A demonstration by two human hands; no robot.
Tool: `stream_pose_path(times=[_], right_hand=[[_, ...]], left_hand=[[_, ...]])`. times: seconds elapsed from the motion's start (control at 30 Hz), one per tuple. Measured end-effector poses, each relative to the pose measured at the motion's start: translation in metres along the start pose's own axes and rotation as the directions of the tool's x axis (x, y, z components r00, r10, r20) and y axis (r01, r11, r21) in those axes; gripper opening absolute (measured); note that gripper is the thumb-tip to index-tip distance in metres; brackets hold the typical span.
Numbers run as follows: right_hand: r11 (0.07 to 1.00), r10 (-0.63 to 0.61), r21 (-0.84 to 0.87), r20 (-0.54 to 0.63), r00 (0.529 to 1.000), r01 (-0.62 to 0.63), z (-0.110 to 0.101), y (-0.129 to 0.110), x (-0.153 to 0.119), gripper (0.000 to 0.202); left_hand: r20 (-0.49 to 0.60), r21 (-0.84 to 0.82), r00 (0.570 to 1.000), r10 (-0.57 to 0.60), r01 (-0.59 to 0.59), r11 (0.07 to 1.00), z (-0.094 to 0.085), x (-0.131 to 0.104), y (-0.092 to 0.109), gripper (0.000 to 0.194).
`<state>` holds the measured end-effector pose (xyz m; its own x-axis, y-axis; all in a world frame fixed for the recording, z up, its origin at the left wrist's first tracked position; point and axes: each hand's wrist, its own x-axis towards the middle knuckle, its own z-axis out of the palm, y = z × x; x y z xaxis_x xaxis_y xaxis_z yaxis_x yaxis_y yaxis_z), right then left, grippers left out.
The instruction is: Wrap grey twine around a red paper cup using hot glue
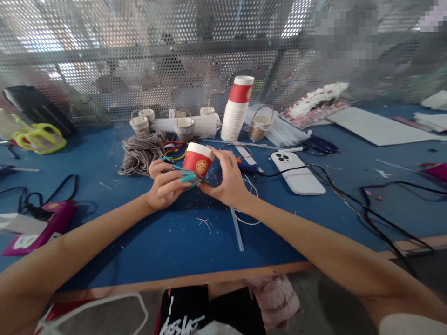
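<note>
A red and white paper cup (198, 160) with a gold emblem is held tilted between both hands above the blue table. My left hand (165, 184) has its long turquoise-nailed fingers against the cup's lower left side and base. My right hand (228, 179) grips the cup from the right, fingers at the rim and thumb near the base. Something dark and thin shows at the cup's base, too small to make out. A bundle of grey cord (141, 152) lies just behind my left hand. The glue gun (248, 166) is behind my right hand.
Behind are a tall cup stack (234, 118), small cord-wrapped baskets (184, 129) and clear sticks (282, 128). A white phone (298, 174) and black cables lie right. A purple power strip (47, 228) and yellow-handled scissors (40, 138) are left. Perforated metal (139, 60) stands behind the table (146, 251).
</note>
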<state>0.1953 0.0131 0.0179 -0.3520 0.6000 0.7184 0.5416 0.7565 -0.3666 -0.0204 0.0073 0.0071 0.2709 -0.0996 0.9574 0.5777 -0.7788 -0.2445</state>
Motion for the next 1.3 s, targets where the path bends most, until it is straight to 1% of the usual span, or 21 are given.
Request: stream_pose_path(times=[0.07, 0.2, 0.33, 0.43, 0.5, 0.53, 0.7, 0.8, 0.93, 0.97, 1.07, 1.2, 1.3], right_hand=[[1.0, 0.012, -0.005, 0.001, 1.0, -0.012, 0.0001, 0.0, 0.0003, 0.084], [1.0, 0.001, -0.013, -0.01, 1.0, -0.002, -0.0002, -0.0011, 0.0006, 0.082], [1.0, 0.022, -0.018, 0.0, 1.0, -0.022, -0.0007, -0.0027, 0.0004, 0.081], [0.998, 0.052, -0.022, -0.002, 0.999, -0.052, -0.0004, -0.0032, 0.0004, 0.081], [0.998, 0.059, -0.029, -0.016, 0.998, -0.059, -0.0001, -0.0032, 0.0004, 0.082], [0.998, 0.055, -0.033, -0.021, 0.998, -0.056, -0.0001, -0.0032, 0.0005, 0.081], [0.998, 0.033, -0.055, -0.013, 0.999, -0.034, -0.001, -0.004, 0.0008, 0.079], [0.997, 0.039, -0.066, -0.011, 0.999, -0.04, -0.0016, -0.0052, 0.0009, 0.078], [0.997, 0.043, -0.065, -0.012, 0.999, -0.043, -0.0021, -0.0066, 0.0009, 0.078], [0.997, 0.041, -0.068, -0.017, 0.999, -0.042, -0.0022, -0.0067, 0.0008, 0.078], [0.997, 0.028, -0.077, -0.035, 0.999, -0.03, -0.0024, -0.0072, 0.0006, 0.077], [0.997, 0.042, -0.071, -0.028, 0.999, -0.044, -0.0026, -0.0087, 0.0004, 0.078], [0.996, 0.052, -0.068, -0.019, 0.998, -0.053, -0.0025, -0.0086, 0.0002, 0.079]], left_hand=[[-0.023, -0.009, 1.0, 0.013, -0.014, 1.0, 0.0002, 0.0, 0.0001, 0.038], [0.071, -0.009, 0.997, -0.02, 0.02, 1.0, -0.0003, -0.0035, -0.0007, 0.041], [0.078, -0.023, 0.997, -0.012, 0.014, 1.0, -0.0002, -0.0054, -0.0016, 0.041], [0.027, -0.029, 1.0, 0.007, -0.006, 1.0, 0.0006, -0.0031, -0.0016, 0.04], [-0.005, -0.028, 1.0, 0.011, -0.011, 1.0, 0.0009, -0.0015, -0.0013, 0.044], [-0.001, -0.026, 1.0, 0.005, -0.005, 1.0, 0.0009, -0.0011, -0.0012, 0.047], [0.088, -0.033, 0.996, -0.009, 0.012, 0.999, -0.0008, -0.003, -0.0011, 0.062], [0.098, -0.054, 0.995, -0.003, 0.008, 0.998, -0.001, -0.003, -0.0017, 0.064], [-0.004, -0.043, 1.0, 0.009, -0.01, 0.999, 0.0004, -0.001, -0.0029, 0.061], [-0.003, -0.027, 1.0, 0.004, -0.004, 1.0, 0.0006, -0.0009, -0.003, 0.058], [0.057, 0.024, 0.998, -0.017, 0.016, 1.0, 0.0002, -0.0028, -0.003, 0.055], [0.085, 0.008, 0.996, -0.004, 0.003, 1.0, -0.0008, -0.0066, -0.0026, 0.055], [0.098, 0.003, 0.995, 0.011, -0.011, 1.0, -0.002, -0.0062, -0.0021, 0.04]])
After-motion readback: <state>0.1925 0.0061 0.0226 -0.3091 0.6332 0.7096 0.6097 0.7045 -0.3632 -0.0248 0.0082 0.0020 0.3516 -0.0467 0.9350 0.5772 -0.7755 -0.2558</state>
